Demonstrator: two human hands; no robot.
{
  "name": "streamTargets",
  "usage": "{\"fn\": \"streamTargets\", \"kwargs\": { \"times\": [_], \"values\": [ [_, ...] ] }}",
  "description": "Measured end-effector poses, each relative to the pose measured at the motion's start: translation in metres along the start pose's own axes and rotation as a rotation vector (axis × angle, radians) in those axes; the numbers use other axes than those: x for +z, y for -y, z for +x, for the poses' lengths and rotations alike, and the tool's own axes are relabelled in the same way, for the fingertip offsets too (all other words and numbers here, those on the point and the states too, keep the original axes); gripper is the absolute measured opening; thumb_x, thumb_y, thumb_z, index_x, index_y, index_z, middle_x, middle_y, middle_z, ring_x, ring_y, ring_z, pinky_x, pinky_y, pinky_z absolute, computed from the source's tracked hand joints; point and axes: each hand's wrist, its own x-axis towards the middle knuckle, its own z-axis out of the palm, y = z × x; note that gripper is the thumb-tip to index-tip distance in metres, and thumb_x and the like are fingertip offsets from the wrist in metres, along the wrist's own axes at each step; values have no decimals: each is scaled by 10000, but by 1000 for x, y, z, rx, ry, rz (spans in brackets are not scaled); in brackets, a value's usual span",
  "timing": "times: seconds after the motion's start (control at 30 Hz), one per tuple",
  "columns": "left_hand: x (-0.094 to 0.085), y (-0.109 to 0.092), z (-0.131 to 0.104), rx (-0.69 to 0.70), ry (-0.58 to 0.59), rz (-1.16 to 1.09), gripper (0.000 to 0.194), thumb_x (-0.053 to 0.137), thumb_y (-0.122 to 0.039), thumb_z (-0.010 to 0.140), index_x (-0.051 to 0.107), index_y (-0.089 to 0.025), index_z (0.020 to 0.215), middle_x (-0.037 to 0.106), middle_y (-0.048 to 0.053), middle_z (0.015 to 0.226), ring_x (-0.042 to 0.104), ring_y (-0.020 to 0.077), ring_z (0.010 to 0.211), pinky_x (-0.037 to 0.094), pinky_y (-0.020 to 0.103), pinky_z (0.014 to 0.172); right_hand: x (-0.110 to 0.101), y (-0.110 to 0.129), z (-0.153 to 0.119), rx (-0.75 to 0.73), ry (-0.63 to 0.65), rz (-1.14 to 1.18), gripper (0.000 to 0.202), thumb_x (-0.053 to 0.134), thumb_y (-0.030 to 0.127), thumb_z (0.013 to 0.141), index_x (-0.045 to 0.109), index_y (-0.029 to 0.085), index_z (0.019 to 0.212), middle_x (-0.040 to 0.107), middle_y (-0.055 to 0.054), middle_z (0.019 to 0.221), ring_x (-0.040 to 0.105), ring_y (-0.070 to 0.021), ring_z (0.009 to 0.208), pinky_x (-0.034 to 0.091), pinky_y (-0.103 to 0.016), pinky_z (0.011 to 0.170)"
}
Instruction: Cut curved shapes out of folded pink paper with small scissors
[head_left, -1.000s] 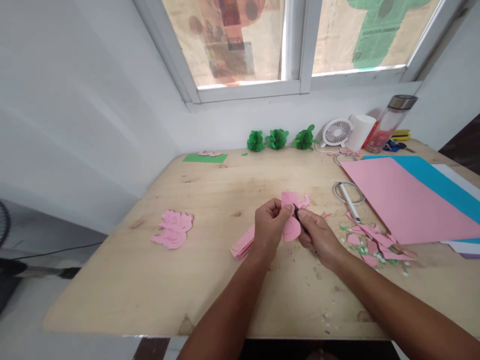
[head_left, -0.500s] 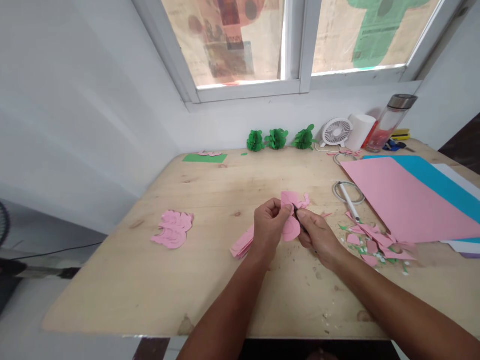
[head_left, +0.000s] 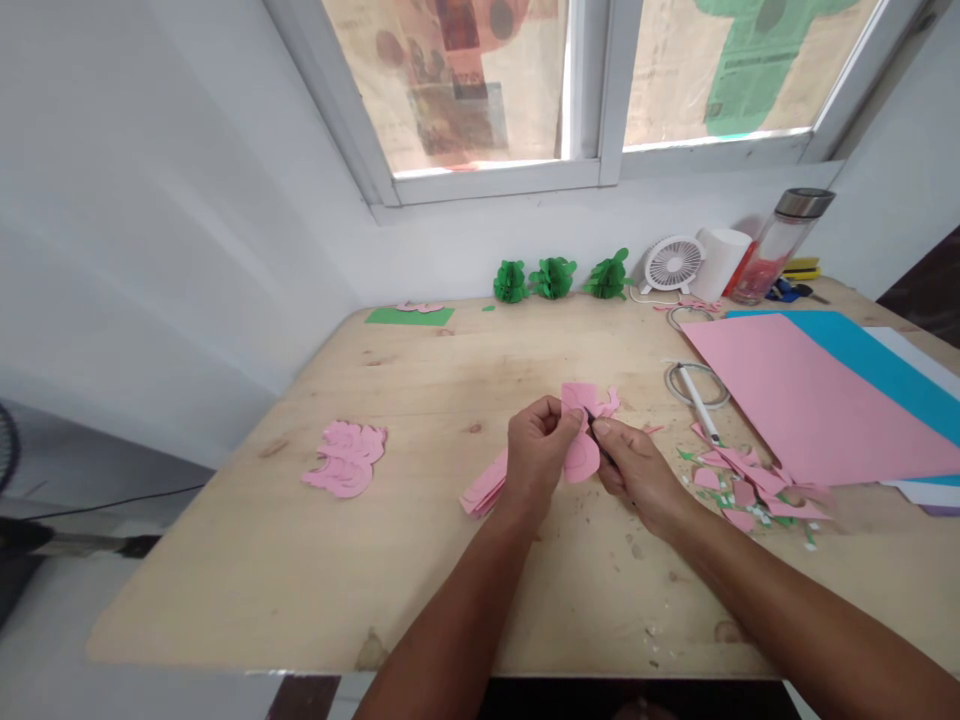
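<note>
My left hand point(head_left: 541, 440) is closed, pinching a pink paper piece point(head_left: 579, 395) between thumb and fingers above the middle of the table. The lower part of this piece is cut to a rounded outline, and a drawn curve shows on it. My right hand point(head_left: 637, 465) grips dark scissors point(head_left: 591, 418) at the paper's right edge; the fingers cover most of them. A narrow curled paper strip point(head_left: 611, 402) sticks out just beyond the blades. Beside my left wrist, folded pink paper strips point(head_left: 484, 488) lie partly hidden. Scalloped pink cut-outs point(head_left: 349, 458) rest farther left.
Pink and green scraps point(head_left: 757, 490) lie to the right, near a white pen point(head_left: 697, 403) and pink sheet point(head_left: 817, 400) over blue and white ones. Along the wall stand green paper figures point(head_left: 553, 280), a small fan point(head_left: 673, 265) and a glass bottle point(head_left: 780, 250).
</note>
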Motion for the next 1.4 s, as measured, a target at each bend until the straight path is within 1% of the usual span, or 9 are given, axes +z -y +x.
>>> {"fn": "streamTargets", "kwargs": {
  "times": [0.13,0.27,0.43,0.5,0.57,0.67,0.83,0.97,1.4],
  "values": [
    [-2,0,1,0,26,-10,217,650,-293,638,493,-155,582,475,-30,554,407,73,511,328,195,493,-1,1,0,-2,10,-5,356,479,479,817,375,202,619,272,99,399,162,-53,347,90,-212,353],
    [-4,-2,3,-26,33,-4,251,669,-298,619,475,-153,555,440,-39,519,375,64,483,300,187,462,-2,2,0,5,18,3,361,491,491,805,384,200,620,270,100,395,153,-52,344,88,-211,350],
    [-8,-4,3,-64,96,-34,262,686,-315,607,491,-147,563,476,-27,544,419,74,507,347,196,495,-3,0,1,25,35,15,360,507,497,789,388,202,621,276,97,397,158,-54,346,88,-210,351],
    [-9,-4,3,-70,97,-50,252,681,-324,614,505,-147,575,490,-22,555,433,79,512,359,202,502,-4,0,2,33,48,15,351,503,494,792,394,203,629,279,96,398,162,-57,346,88,-210,350],
    [-11,-4,4,-76,97,-55,247,677,-328,617,514,-147,579,503,-18,559,443,82,509,363,204,498,-4,-1,2,34,57,20,344,497,490,796,402,203,632,282,96,398,165,-58,347,91,-210,350],
    [-12,-3,6,-91,128,-41,249,686,-315,606,509,-146,563,505,-19,543,438,78,489,350,202,477,-4,-2,1,25,62,25,337,490,477,807,409,200,632,285,95,398,168,-59,349,94,-209,350],
    [-14,-3,7,-66,140,-50,222,671,-299,627,515,-147,582,510,-18,551,457,85,502,367,208,484,-4,-3,1,19,74,27,333,477,456,830,408,197,631,283,96,392,157,-57,351,87,-209,351],
    [-14,-4,7,-56,136,-49,217,665,-283,636,509,-146,573,504,-21,542,441,78,491,347,201,473,-4,-3,1,9,83,21,328,477,454,831,420,194,639,289,95,393,162,-57,351,88,-212,352],
    [-13,-1,8,-80,140,-13,255,680,-309,613,490,-148,557,479,-35,512,413,67,464,312,189,447,-4,-2,2,23,67,18,354,479,461,829,399,193,611,284,95,382,164,-53,348,93,-207,350]
  ]
}}
